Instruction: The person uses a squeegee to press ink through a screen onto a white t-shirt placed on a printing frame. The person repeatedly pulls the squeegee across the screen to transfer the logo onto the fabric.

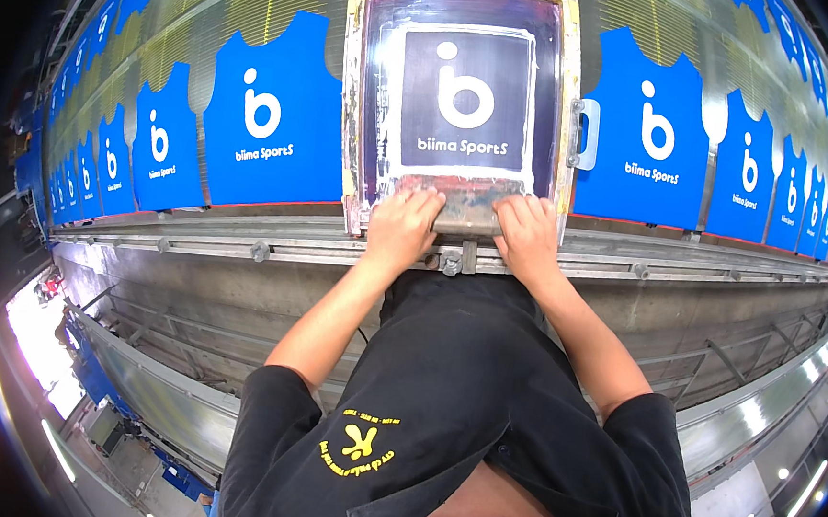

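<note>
A screen-printing frame [352, 110] lies on the long table straight ahead, with scuffed, paint-marked sides. White ink outlines the dark square stencil area [421, 96], where a white logo shows. Across the frame's near end rests a squeegee [470, 212] with a worn, stained metal body. My left hand [404, 227] is closed on the squeegee's left end, fingers curled over its top. On the opposite end, my right hand [528, 230] grips it the same way. The squeegee's blade edge is hidden.
Blue sleeveless shirt panels with white logos lie flat in rows on both sides, the nearest being the left panel [266, 104] and the right panel [648, 131]. A clear handle [587, 134] juts from the frame's right side. A metal rail [318, 251] with bolts runs along the table's near edge.
</note>
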The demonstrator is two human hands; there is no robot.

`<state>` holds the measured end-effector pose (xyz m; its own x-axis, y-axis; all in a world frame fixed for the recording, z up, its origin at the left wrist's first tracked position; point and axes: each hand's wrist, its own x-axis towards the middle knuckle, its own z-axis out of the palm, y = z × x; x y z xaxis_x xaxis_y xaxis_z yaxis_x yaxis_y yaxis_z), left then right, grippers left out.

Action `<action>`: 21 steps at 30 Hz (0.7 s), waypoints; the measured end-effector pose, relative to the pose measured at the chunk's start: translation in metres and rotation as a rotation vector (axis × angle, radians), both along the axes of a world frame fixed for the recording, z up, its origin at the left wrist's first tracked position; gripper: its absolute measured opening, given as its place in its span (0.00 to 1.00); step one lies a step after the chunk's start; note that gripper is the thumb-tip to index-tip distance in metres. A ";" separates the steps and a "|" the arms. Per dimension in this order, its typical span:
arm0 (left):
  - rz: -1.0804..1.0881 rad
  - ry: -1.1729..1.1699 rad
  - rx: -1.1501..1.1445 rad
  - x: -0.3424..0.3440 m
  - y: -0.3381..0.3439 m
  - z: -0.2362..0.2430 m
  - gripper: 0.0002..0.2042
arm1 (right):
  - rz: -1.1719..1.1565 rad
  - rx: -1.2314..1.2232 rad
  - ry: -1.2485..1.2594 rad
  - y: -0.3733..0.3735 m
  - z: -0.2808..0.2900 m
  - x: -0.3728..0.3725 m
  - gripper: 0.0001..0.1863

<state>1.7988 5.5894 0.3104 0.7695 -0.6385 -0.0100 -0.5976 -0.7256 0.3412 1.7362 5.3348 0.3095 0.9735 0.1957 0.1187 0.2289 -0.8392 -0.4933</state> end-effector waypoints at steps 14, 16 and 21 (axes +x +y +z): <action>-0.031 0.227 0.239 0.262 -0.068 0.041 0.22 | -0.015 -0.057 0.039 -0.060 0.018 0.232 0.20; -0.046 0.182 0.267 0.318 -0.088 0.047 0.22 | -0.066 -0.049 -0.018 -0.072 0.014 0.287 0.22; 0.052 0.066 0.186 0.321 -0.094 0.020 0.20 | -0.105 -0.021 -0.166 -0.070 -0.017 0.301 0.23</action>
<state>2.1198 5.4956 0.3303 0.7952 -0.5805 -0.1754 -0.5385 -0.8090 0.2357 2.0375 5.2650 0.2927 0.9561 0.0986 0.2760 0.2164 -0.8725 -0.4380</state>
